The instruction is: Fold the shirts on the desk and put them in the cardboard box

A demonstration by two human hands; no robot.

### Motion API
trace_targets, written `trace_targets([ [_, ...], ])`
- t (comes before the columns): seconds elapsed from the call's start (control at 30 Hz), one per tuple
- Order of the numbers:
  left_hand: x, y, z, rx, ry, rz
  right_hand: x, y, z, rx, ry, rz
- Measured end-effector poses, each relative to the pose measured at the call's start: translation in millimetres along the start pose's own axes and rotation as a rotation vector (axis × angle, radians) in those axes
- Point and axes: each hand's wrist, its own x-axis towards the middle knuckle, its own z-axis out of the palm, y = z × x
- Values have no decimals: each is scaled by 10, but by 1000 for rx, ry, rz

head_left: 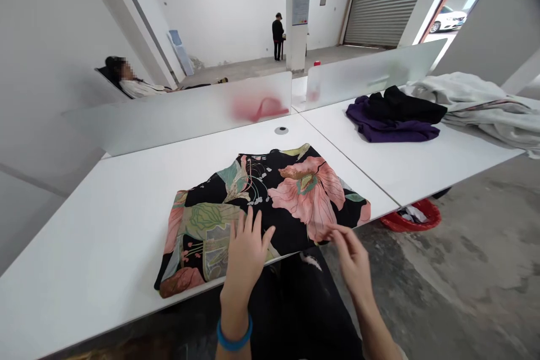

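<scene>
A black garment with a large floral print lies spread on the white table, its lower edge along the table's front edge. My left hand rests flat on the middle of the cloth with fingers spread; a blue band circles that wrist. At the garment's lower right edge, my right hand pinches the hem between thumb and fingers. Which kind of garment it is cannot be told for certain.
Folded purple cloth, black cloth and pale grey fabric lie on the right table. A frosted divider runs behind. Below stands a red bin. One person reclines behind the divider; another stands farther back.
</scene>
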Motion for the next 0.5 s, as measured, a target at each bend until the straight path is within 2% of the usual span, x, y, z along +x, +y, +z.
trace_targets([
  [0.07, 192, 127, 16, -37, -11, -4, 58, 131, -197, -61, 180, 114],
  [0.13, 320, 235, 97, -66, -31, 9, 125, 274, -394, -208, 229, 233],
  [0.2, 378, 300, 206, -75, -22, 17, 183, 391, -526, -307, 170, 328],
  [0.27, 391, 319, 302, -82, 9, 20, 227, 460, -559, -288, 69, 373],
  [0.4, 392, 296, 366, -106, 22, 20, 273, 473, -421, -148, -75, 453],
  [0.5, 393, 305, 335, -126, -1, 25, 231, 446, -378, -42, -77, 454],
])
